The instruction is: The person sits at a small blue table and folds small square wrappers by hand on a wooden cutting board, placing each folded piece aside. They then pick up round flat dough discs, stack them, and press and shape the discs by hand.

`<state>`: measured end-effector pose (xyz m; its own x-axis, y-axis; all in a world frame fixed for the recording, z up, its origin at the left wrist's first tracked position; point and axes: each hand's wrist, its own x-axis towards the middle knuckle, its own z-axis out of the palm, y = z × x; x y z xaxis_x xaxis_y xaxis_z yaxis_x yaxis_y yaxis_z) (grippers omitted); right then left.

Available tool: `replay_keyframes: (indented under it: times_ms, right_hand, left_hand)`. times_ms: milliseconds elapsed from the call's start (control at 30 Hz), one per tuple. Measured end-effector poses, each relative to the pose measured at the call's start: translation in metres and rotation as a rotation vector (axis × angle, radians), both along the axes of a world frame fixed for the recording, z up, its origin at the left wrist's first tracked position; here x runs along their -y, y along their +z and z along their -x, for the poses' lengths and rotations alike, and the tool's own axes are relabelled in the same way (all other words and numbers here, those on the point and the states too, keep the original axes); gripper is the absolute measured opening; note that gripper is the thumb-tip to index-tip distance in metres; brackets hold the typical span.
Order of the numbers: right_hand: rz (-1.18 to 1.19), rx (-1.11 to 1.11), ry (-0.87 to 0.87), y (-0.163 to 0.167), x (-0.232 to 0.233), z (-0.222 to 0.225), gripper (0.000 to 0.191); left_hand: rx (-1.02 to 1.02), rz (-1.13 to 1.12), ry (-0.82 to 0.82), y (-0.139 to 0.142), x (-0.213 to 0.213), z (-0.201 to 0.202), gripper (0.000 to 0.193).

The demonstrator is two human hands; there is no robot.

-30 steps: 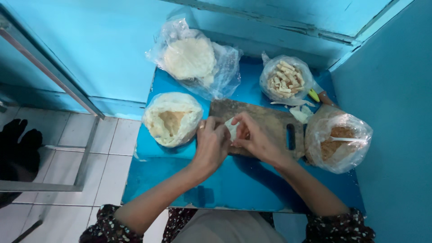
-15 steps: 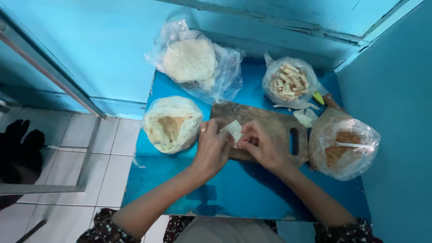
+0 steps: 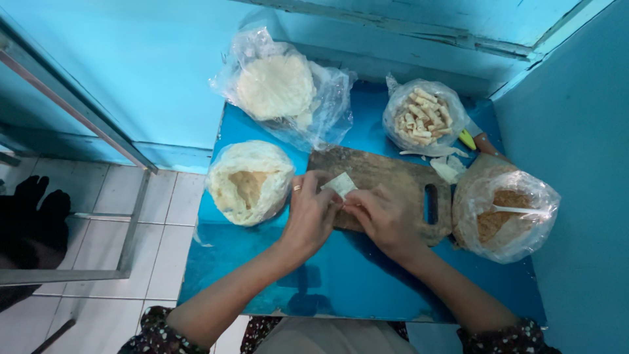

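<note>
Your two bare hands meet over the near left part of a worn brown wooden cutting board (image 3: pixel 393 183) that lies on a small glossy blue table (image 3: pixel 354 282). Your left hand (image 3: pixel 313 213), a ring on one finger, curls its fingers (image 3: pixel 322 196) closed around the left side of a small pale folded dough wrapper (image 3: pixel 339 185). Your right hand (image 3: pixel 383 217) closes in from the right, its fingertips (image 3: pixel 354 206) pinching the wrapper's near edge; how tightly they press, the view does not show. The wrapper sits between both hands, just above the board's left end.

Left of your left hand, just beside it, rests an open clear plastic bag of thin pale round sheets with a tan hollow in the middle (image 3: pixel 249 183). Far from you, against the light blue wall (image 3: pixel 144 72), lies a crumpled clear plastic bag with a stack of flat white round wrappers (image 3: pixel 275 88). At the far right stands a clear plastic bag of short pale rolled pieces (image 3: pixel 422 117). Near the board's slotted handle on the right sits a plastic-lined bowl of brown crumbly filling (image 3: pixel 504 213) with a white spoon (image 3: pixel 521 210) lying in it. A few white scraps (image 3: pixel 449 167) lie between the board and the bag of rolls. Pale floor tiles (image 3: pixel 111 216) show to the left of the table.
</note>
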<state>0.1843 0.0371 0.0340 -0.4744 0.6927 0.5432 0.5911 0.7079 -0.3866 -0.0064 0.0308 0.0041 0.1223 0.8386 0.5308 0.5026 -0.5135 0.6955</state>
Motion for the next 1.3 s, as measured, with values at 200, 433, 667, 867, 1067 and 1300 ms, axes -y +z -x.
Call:
replay_keyframes:
  times_ms: [200,433,667,867,1067,1300]
  right_hand:
    - [0.254,-0.043,-0.111,-0.003,-0.013,0.002,0.019]
    - [0.131,-0.058,-0.081,-0.005,-0.007,0.007,0.026]
    - [0.115,-0.002,-0.144,-0.003,-0.010,0.015,0.034]
    - [0.089,-0.074,-0.080,-0.002,-0.002,0.018,0.045]
    - [0.260,-0.062,-0.153,-0.001,-0.005,0.024,0.042]
    - [0.019,0.077,-0.183,0.005,-0.020,0.037,0.041]
  left_hand:
    - [-0.088,-0.135,-0.015,0.002,0.000,0.003,0.010]
    - [-0.043,-0.037,-0.013,-0.004,-0.005,0.004,0.010]
    - [-0.064,-0.156,-0.005,-0.005,-0.002,0.008,0.020]
    - [-0.067,-0.107,0.026,-0.006,-0.002,0.009,0.012]
    - [-0.052,-0.160,0.106,-0.003,0.009,0.009,0.029]
    - [-0.169,-0.202,0.099,-0.003,0.020,0.013,0.032]
